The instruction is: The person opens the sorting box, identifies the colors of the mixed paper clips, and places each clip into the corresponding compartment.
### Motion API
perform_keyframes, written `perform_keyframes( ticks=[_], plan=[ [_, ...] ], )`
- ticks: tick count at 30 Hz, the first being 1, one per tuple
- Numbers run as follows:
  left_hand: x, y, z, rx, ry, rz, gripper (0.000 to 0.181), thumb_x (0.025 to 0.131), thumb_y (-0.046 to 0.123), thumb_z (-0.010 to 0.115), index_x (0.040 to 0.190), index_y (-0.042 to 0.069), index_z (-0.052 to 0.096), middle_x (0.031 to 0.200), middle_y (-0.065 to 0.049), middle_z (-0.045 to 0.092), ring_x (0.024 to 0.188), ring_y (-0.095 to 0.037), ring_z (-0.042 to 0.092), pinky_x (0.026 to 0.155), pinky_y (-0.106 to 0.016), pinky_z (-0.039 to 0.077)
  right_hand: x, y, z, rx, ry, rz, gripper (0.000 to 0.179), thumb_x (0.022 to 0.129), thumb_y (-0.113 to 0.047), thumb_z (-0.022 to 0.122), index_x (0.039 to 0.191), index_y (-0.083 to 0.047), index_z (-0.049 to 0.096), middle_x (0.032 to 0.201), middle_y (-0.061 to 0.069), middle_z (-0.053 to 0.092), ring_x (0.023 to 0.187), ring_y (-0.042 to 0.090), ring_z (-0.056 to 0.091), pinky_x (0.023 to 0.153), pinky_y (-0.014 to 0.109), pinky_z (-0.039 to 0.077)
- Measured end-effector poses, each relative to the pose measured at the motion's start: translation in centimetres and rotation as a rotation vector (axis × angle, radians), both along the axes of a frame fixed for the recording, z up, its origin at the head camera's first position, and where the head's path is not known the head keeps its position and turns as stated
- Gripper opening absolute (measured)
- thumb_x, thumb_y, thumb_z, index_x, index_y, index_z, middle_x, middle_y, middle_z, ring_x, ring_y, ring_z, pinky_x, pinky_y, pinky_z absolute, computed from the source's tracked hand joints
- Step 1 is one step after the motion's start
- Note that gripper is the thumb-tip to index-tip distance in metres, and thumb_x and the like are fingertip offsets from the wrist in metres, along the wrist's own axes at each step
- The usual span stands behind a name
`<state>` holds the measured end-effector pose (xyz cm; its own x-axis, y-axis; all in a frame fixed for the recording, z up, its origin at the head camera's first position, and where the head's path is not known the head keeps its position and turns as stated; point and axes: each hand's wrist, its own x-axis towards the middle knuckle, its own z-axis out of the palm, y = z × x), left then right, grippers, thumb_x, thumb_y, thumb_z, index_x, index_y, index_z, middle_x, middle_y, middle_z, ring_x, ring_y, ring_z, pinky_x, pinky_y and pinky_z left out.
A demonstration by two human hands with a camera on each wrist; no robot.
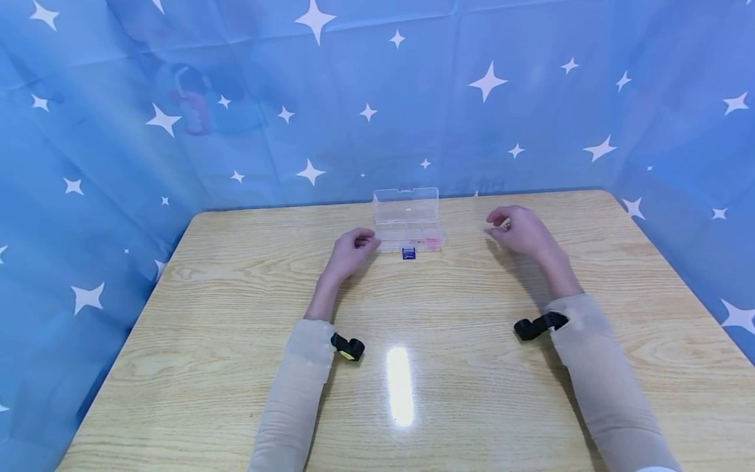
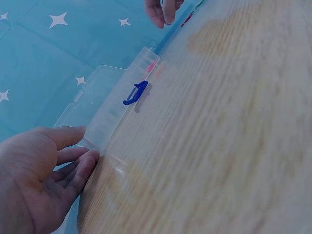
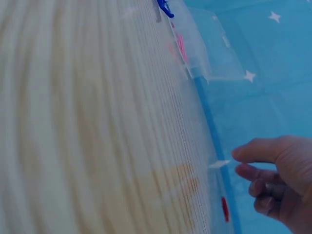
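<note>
A clear plastic compartment box lies at the back of the table, its transparent lid raised. A blue latch sticks out from its front, and pink pieces lie inside toward the right end. My left hand holds the box's left end with curled fingertips and thumb. To the right of the box, my right hand hovers with loosely bent fingers; nothing certain shows between them. Below it, a small red piece is on the tabletop, and the left wrist view shows a green piece beside it.
Wood-grain tabletop spreads in front of the box. A blue curtain with white stars hangs right behind the table's back edge and along both sides. Each forearm carries a black wrist camera.
</note>
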<state>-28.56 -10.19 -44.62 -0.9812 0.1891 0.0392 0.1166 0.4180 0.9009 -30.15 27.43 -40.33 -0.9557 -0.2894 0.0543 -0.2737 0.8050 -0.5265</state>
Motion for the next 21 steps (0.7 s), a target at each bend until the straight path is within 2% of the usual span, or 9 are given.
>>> perform_keyframes(
  ticks=[8,13,21],
  plan=[
    [0.1,0.0,0.0,0.002,-0.003,0.005,0.037,0.102,0.023,0.063,0.131,-0.001,0.062,0.119,-0.014,0.064,0.111,-0.026,0.060,0.097,-0.037,0.050,0.1,1.9,-0.1,0.022,0.016,-0.014,0.031,0.097,-0.011,0.065,0.122,0.008,0.063,0.114,0.029,0.063,0.101,0.042,0.060,0.086,0.057,0.049],
    [0.1,0.0,0.1,0.003,-0.004,0.005,0.037,0.102,0.022,0.063,0.131,-0.001,0.062,0.120,-0.015,0.064,0.112,-0.026,0.060,0.097,-0.037,0.049,0.1,2.8,-0.1,0.040,-0.008,-0.020,0.030,0.097,-0.011,0.064,0.120,0.009,0.063,0.114,0.029,0.063,0.104,0.044,0.059,0.088,0.059,0.047],
    [0.1,0.0,0.1,-0.002,0.000,0.004,0.038,0.102,0.022,0.063,0.131,-0.002,0.062,0.119,-0.015,0.064,0.112,-0.027,0.060,0.098,-0.037,0.049,0.3,3.4,-0.1,0.106,-0.029,-0.036,0.029,0.096,-0.010,0.064,0.115,0.011,0.065,0.108,0.029,0.065,0.098,0.042,0.060,0.084,0.056,0.049]
  ],
)
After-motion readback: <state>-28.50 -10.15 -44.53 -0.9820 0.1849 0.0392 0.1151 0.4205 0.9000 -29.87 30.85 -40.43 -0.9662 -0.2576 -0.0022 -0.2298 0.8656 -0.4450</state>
